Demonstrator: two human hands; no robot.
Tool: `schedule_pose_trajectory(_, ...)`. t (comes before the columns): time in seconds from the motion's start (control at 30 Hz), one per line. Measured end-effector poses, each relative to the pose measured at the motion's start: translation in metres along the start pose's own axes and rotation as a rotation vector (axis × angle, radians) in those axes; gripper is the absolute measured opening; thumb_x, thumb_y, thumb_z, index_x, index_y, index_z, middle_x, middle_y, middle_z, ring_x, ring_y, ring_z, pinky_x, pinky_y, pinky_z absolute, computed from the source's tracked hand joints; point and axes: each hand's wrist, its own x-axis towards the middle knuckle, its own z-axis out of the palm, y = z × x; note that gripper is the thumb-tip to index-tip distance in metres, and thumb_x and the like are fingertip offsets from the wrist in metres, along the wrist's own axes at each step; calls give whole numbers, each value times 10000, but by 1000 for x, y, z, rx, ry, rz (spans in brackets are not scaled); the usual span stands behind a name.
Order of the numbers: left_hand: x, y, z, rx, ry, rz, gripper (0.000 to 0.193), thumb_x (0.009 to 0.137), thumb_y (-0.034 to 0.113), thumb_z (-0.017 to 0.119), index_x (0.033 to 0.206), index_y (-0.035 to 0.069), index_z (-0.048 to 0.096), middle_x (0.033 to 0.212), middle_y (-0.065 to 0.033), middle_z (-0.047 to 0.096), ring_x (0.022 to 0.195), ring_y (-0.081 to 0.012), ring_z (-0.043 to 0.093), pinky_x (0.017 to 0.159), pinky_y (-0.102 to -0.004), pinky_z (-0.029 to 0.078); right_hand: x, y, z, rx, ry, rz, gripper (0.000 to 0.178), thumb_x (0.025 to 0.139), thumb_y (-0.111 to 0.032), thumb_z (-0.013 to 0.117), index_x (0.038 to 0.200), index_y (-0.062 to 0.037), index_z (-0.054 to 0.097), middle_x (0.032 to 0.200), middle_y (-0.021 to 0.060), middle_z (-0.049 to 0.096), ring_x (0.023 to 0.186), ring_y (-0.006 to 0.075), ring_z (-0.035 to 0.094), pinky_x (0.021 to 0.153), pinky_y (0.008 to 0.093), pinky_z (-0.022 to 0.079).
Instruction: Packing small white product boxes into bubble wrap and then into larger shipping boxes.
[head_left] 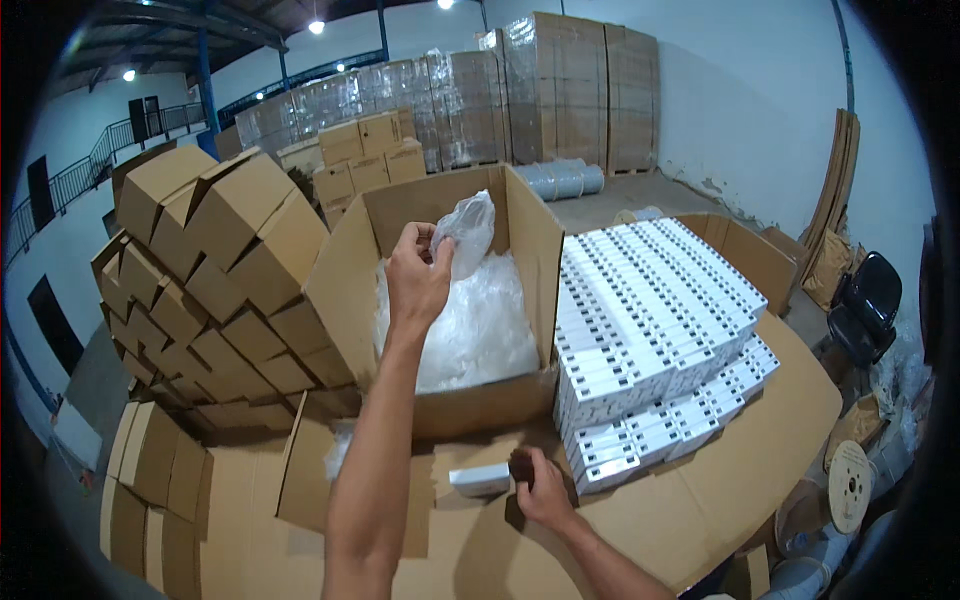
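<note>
Dozens of brown cartons [255, 225] are piled along the left side of the frame, a few looking open-flapped and tilted, so I can't say if they're filled. Just left of centre there's a big open carton [540, 265] with lots of crinkly clear plastic [470, 335] inside. Left hand [425, 265] is up over it, fingertips pinched on one clear plastic bag [468, 230]. It looks empty to me, but it's see-through and bunched up, so don't quote me.

Below that, lower centre, one small white box [480, 480] lies on the cardboard-covered worktop [770, 410]. Right hand [545, 490] is right at its right end, fingers curled with a narrow grip. Something dark shows there, but I honestly can't tell if it's held or just shadow.

Right of that, a big tiered block of white boxes [650, 310] fills the area.

My read on progress: well along, with loads of boxes neatly stacked, one loose, and plenty of plastic left over. No clue on the final count.

Labels, again left to right: the loose box shows only faint marks, nothing legible. The stacked ones carry little dark squares in rows, way too small to make out.
</note>
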Motion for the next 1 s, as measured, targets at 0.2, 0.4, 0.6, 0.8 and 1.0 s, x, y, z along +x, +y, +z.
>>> schedule_pose_trajectory(0.2,-129,40,-49,-434,62,-198,231,971,121,671,1120,-25,572,912,-58,702,832,-100,647,743,-265,524,0,-1,4,179,16,-66,416,829,51,487,1243,24,497,1046,180,689,951,279,703,888,381,564)
schedule_pose_trajectory(0.4,-271,31,-68,-552,-85,-459,245,976,82,664,1165,1,532,1028,-53,659,902,-82,612,784,-238,509,-21,5,4,220,83,-61,434,833,117,477,1255,19,498,1003,155,648,875,231,671,798,323,559)
schedule_pose_trajectory(0.6,-340,-20,-68,-525,-272,-673,297,970,57,663,1230,-7,534,1073,-62,651,978,-98,618,820,-262,522,-33,-7,-13,699,-99,304,256,936,-7,496,1181,18,566,959,65,640,841,143,642,753,311,540)
schedule_pose_trajectory(0.8,-346,-25,-67,-531,-342,-723,212,982,51,643,1181,-10,601,1018,-36,661,896,-83,619,776,-263,530,-29,-38,-3,732,-119,267,184,956,-84,596,1124,-10,610,887,14,619,792,106,585,696,282,500)
schedule_pose_trajectory(1.0,-346,-18,-73,-550,-358,-765,174,1037,164,601,1110,8,618,993,-23,661,868,-70,605,764,-244,513,-29,-38,-9,438,-116,139,182,958,-167,685,1007,4,646,831,20,621,725,81,553,647,265,471)
